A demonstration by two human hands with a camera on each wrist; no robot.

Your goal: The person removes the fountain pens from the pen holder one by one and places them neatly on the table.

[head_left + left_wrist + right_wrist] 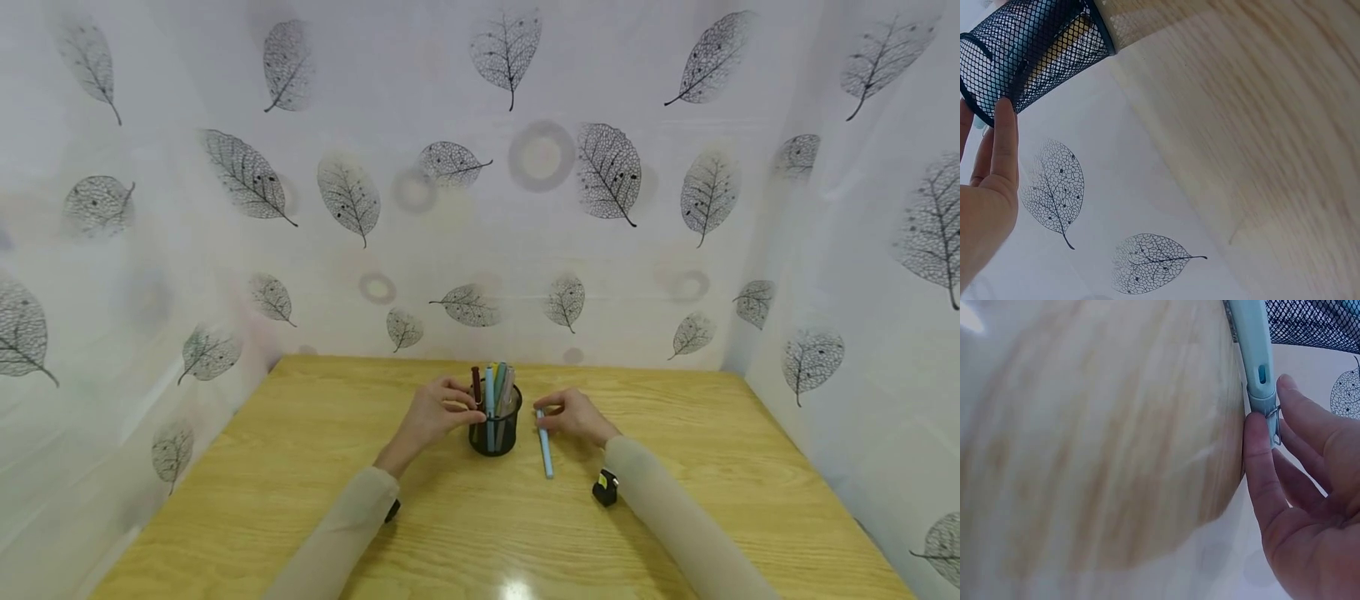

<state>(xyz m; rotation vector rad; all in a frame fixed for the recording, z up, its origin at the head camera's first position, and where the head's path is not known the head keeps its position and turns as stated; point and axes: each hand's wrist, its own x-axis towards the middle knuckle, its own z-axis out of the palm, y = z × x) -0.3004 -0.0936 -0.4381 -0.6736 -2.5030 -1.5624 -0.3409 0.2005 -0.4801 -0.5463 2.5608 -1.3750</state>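
A black mesh pen holder (504, 433) stands upright on the table, holding several pens, among them a dark red pen (476, 385) and a light blue pen (490, 392). At its left side is my left hand (433, 412), fingers extended; in the left wrist view one straight finger touches the mesh (1054, 69) near the rim. On the other side, my right hand (573, 417) pinches another light blue pen (546, 457) between thumb and fingers near its metal clip (1277, 425). The pen's other end points toward me, close over the table.
A small black object with a yellow label (605, 487) is beside the right sleeve. Another dark object (392, 511) shows partly behind the left sleeve. The wooden table (337, 433) is bordered by leaf-patterned white sheets (480, 250) at the back and sides.
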